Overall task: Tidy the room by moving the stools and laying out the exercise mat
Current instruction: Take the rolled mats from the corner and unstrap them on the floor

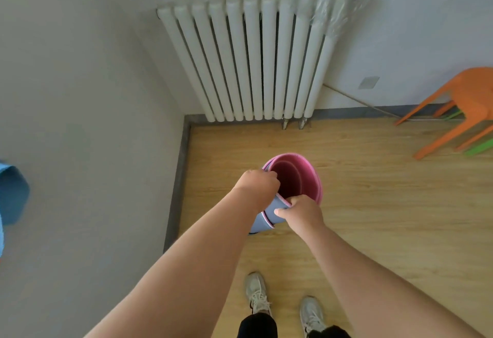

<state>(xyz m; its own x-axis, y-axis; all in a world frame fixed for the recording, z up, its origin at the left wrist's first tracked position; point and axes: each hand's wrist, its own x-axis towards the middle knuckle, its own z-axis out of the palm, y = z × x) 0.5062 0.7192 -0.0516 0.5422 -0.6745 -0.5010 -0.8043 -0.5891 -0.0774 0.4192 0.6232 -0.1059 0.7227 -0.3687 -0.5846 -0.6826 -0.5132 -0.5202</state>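
Note:
A rolled exercise mat [301, 177], pink on one face and grey-blue on the other, stands on end on the wooden floor in the room's corner. My left hand [257, 181] grips the roll's top rim on the left side. My right hand [300, 211] pinches the loose outer edge of the mat at the near side. Stacked stools [465, 108], an orange one over a green one, stand at the right by the wall, out of reach of both hands.
A white radiator [256, 54] hangs on the far wall, with its feet near the skirting. The side wall [93, 97] runs along the left. A blue object [12, 193] shows at the left edge. My feet in pale sneakers [257, 293] stand behind the mat.

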